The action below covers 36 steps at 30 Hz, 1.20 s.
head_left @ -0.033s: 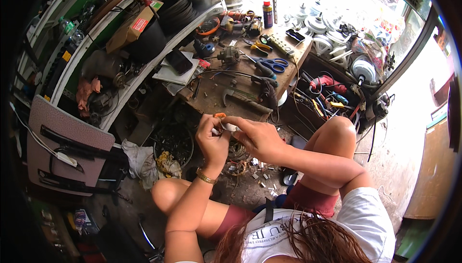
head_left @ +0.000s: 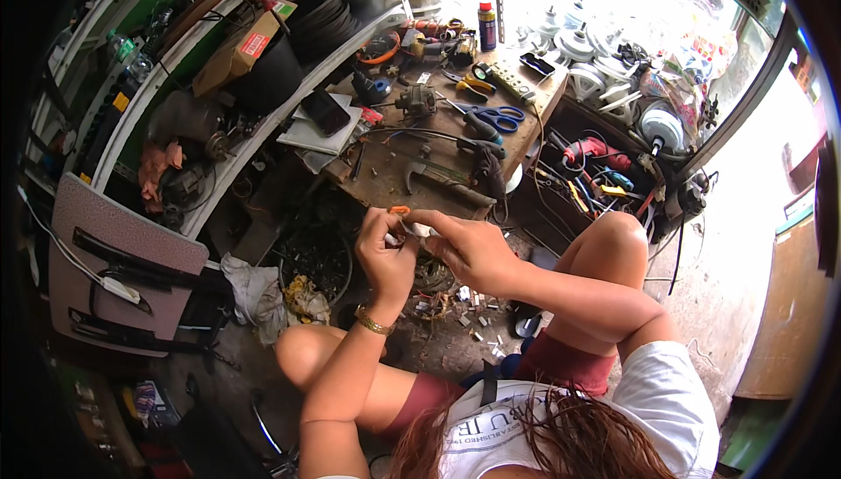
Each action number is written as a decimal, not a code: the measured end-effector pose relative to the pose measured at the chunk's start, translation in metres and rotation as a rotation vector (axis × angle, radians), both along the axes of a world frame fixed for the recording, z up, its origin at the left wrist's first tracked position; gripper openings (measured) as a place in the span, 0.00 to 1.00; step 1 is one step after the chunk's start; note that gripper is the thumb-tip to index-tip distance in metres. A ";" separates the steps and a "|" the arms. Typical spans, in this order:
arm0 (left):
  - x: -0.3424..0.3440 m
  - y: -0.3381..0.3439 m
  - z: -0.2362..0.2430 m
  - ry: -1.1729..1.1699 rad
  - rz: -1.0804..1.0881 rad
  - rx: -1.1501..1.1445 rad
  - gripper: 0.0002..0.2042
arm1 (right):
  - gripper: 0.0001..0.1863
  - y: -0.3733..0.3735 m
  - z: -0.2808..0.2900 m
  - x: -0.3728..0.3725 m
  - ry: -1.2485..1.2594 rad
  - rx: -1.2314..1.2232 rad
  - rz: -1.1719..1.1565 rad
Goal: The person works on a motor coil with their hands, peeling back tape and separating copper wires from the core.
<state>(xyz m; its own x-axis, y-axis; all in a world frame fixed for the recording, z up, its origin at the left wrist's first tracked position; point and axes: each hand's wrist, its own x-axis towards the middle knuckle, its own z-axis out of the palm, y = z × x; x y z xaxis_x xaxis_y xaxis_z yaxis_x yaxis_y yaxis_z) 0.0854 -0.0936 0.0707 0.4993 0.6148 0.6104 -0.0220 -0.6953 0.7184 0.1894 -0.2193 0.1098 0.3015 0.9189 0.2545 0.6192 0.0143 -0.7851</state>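
Above the floor, in front of the workbench, my two hands meet at a small piece with an orange end [head_left: 399, 210] and a whitish part [head_left: 421, 230]. My left hand [head_left: 385, 255] is closed round it, with the orange end poking out over the fingers. My right hand [head_left: 473, 253] pinches at the whitish part from the other side, its index finger stretched across the top. My fingers cover most of the piece, so its kind cannot be made out. A gold-coloured bracelet [head_left: 375, 321] is on my left wrist.
The wooden workbench [head_left: 377, 183] ahead bears a hammer [head_left: 438, 178], blue-handled scissors [head_left: 504, 118], a small motor [head_left: 419, 100] and a phone [head_left: 325, 113]. A tool box [head_left: 561, 194] stands right of it. Scraps litter the floor [head_left: 455, 343]; a pink chair back [head_left: 131, 238] is left.
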 end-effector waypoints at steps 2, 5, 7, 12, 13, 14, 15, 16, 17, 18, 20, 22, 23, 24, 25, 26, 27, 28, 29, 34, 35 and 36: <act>0.000 -0.002 0.009 0.031 -0.055 -0.006 0.09 | 0.23 0.001 -0.006 0.007 0.024 0.040 0.012; -0.001 0.001 0.014 0.066 -0.121 -0.023 0.09 | 0.20 0.003 -0.014 0.008 -0.010 0.125 0.005; -0.003 0.004 0.012 0.078 -0.176 -0.069 0.09 | 0.18 0.007 -0.019 0.012 0.242 0.077 0.071; -0.008 0.004 0.003 0.062 -0.408 -0.565 0.07 | 0.18 0.007 -0.010 0.016 1.027 -0.032 0.278; -0.008 0.004 0.002 0.045 -0.409 -0.614 0.06 | 0.18 0.005 -0.009 0.020 1.021 -0.075 0.293; -0.009 0.004 0.000 0.028 -0.409 -0.663 0.06 | 0.19 0.005 -0.006 0.022 1.015 -0.118 0.308; -0.009 0.005 -0.001 0.010 -0.409 -0.713 0.06 | 0.20 0.004 -0.002 0.020 0.922 -0.107 0.216; -0.010 0.006 -0.002 0.015 -0.393 -0.711 0.07 | 0.21 0.002 0.005 0.022 0.871 -0.095 0.168; -0.011 0.008 -0.002 0.019 -0.376 -0.710 0.07 | 0.22 -0.001 0.011 0.027 0.820 -0.083 0.121; -0.013 0.011 -0.001 0.023 -0.359 -0.709 0.08 | 0.22 -0.003 0.014 0.033 0.769 -0.071 0.075; -0.013 0.011 0.002 0.023 -0.389 -0.735 0.08 | 0.24 0.000 0.001 0.050 0.741 0.106 0.034; -0.011 0.008 0.004 -0.027 -0.384 -0.753 0.08 | 0.24 0.002 -0.002 0.062 0.586 0.150 -0.015; -0.011 0.007 0.005 -0.046 -0.380 -0.782 0.07 | 0.23 0.002 -0.003 0.060 0.477 0.162 -0.037; -0.011 0.006 0.006 -0.065 -0.377 -0.811 0.07 | 0.23 0.003 -0.002 0.055 0.369 0.174 -0.059; -0.011 0.006 0.007 -0.082 -0.374 -0.838 0.07 | 0.23 0.003 -0.002 0.050 0.262 0.188 -0.082; -0.011 0.006 0.006 -0.084 -0.373 -0.841 0.07 | 0.23 0.003 -0.005 0.045 0.160 0.172 -0.063; -0.012 0.006 0.006 -0.086 -0.372 -0.843 0.07 | 0.23 0.002 -0.009 0.041 0.059 0.157 -0.043; -0.012 0.007 0.006 -0.088 -0.372 -0.846 0.07 | 0.23 0.003 -0.012 0.038 -0.042 0.140 -0.024; -0.012 0.007 0.006 -0.087 -0.376 -0.872 0.06 | 0.24 0.005 -0.015 0.036 0.005 0.183 -0.022; -0.015 0.011 0.006 0.046 -0.456 -0.999 0.05 | 0.19 0.008 -0.012 0.047 0.152 0.095 0.033; -0.015 0.009 0.007 0.081 -0.481 -1.005 0.05 | 0.18 0.009 -0.014 0.050 0.187 0.059 0.051; -0.014 0.006 0.008 0.116 -0.506 -1.010 0.05 | 0.17 0.011 -0.019 0.052 0.179 0.081 0.082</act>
<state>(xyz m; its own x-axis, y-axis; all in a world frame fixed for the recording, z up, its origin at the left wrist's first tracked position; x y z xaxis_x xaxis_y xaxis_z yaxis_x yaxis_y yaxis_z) 0.0713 -0.0877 0.0783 0.8516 0.5112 -0.1160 -0.0328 0.2728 0.9615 0.2413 -0.2082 0.0911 0.2737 0.9209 0.2775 0.4639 0.1263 -0.8768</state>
